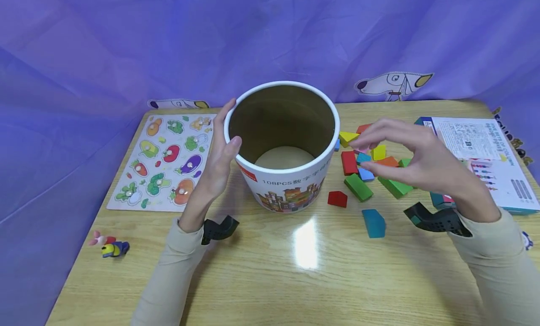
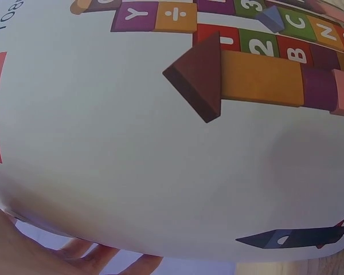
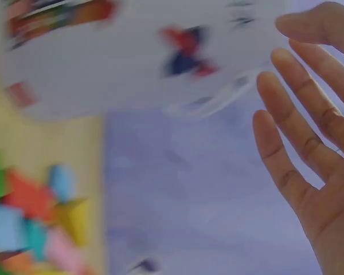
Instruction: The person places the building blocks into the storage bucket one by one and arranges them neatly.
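Observation:
A large white bucket point(image 1: 291, 174) with printed letter-block pictures stands open-topped at the middle of the table, its inside showing no contents. My left hand point(image 1: 219, 162) holds it at its left side, thumb near the rim and fingers around the outer wall. In the left wrist view, parts of those fingers point(image 2: 97, 255) show behind the printed wall. My right hand point(image 1: 405, 150) is apart from the bucket, above colored blocks, thumb and fingers spread with a gap between them. Below it lie a red block point(image 1: 349, 162), a green block point(image 1: 358, 187) and several others.
A vegetable puzzle board point(image 1: 141, 188) lies at the left, with two small figurines point(image 1: 115, 249) nearer the front. Right of the blocks is a white-and-blue box point(image 1: 516, 176). A teal block point(image 1: 374, 223) lies nearer me. A purple curtain point(image 1: 270, 35) closes off the back.

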The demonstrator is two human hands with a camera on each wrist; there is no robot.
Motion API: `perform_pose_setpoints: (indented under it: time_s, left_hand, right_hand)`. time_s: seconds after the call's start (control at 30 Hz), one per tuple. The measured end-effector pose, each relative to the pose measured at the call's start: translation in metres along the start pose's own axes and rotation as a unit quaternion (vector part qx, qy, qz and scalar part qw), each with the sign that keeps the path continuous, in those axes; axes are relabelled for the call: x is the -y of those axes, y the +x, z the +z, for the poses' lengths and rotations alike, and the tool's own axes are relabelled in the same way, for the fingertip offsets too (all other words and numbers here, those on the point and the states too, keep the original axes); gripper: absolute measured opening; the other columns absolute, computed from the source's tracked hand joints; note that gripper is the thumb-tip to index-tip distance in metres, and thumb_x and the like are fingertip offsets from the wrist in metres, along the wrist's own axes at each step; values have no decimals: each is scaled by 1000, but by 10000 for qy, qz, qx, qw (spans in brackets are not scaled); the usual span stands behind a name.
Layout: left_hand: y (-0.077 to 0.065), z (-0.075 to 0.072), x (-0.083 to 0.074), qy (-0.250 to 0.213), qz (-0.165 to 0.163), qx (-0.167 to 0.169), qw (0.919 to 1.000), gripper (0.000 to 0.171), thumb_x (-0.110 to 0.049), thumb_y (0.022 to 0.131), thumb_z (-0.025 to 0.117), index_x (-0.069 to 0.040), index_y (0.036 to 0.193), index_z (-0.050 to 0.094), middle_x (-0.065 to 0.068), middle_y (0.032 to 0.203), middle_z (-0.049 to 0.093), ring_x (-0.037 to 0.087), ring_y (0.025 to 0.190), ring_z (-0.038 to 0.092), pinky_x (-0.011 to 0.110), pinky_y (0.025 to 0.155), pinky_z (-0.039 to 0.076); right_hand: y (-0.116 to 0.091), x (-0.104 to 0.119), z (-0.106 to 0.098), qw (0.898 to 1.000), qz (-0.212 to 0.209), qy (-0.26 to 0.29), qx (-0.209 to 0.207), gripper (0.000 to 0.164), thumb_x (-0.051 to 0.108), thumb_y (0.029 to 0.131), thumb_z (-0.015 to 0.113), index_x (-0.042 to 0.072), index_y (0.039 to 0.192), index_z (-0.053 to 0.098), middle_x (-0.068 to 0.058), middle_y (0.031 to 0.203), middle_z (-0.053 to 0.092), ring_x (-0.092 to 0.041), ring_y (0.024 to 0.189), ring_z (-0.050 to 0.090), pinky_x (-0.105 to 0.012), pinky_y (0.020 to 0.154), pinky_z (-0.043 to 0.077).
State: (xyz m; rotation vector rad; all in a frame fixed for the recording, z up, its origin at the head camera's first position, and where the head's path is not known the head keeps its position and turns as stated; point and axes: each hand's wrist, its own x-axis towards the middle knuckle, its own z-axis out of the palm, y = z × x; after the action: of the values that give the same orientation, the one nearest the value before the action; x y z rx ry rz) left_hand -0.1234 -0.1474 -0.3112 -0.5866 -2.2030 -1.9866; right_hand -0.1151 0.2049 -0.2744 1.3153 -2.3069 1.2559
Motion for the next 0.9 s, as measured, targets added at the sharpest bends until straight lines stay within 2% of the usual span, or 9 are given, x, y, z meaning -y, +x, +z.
perform_pose_setpoints:
  time_s: [0.13,0.2,0.37,0.47,0.67,0.9]
  left_hand:
    - [2,1,0,45,65,-13,10000,95,-75,81,54,-26,154,18,-7,156,19,20,141,28,63,111,28]
    - [2,1,0,59,76,-18,10000,96,-75,80,54,-25,154,18,-6,156,20,19,141,27,62,111,27]
    - [1,0,-1,46,12,-35,10000,96,-76,80,54,-26,154,18,-6,155,20,23,140,28,63,110,29]
    - [1,0,-1,29,-7,-35,10000,96,-76,80,54,-27,154,18,-6,155,21,24,140,29,64,109,30]
    - [1,0,0,-77,22,-2,10000,97,-75,79,55,-26,154,17,-4,154,24,26,139,31,65,108,32]
    - [1,0,0,-117,35,3,9999,97,-75,79,56,-25,154,17,-3,153,26,28,138,33,65,107,34]
  right_hand:
    - [-31,-14,18,9961,762,-152,422,56,-9,67,82,14,116,69,4,113,67,-4,104,58,-13,88,45]
    - [-43,-20,30,9913,1130,-226,631,54,-5,71,82,20,117,68,7,112,66,-4,101,58,-14,86,47]
    - [-60,-33,60,9807,1648,67,1053,45,2,76,80,12,117,67,-1,113,65,-16,99,62,-26,80,57]
    - [-63,-37,72,9736,1926,15,1228,44,3,76,80,9,118,66,-4,115,65,-19,99,63,-34,78,59]
    - [-61,-37,82,9603,2312,-517,1477,47,8,76,82,10,120,66,-3,117,65,-16,102,61,-39,86,57]
    - [-55,-38,90,9434,2726,-649,1774,45,16,77,82,10,119,67,-3,112,67,-16,96,59,-35,82,56]
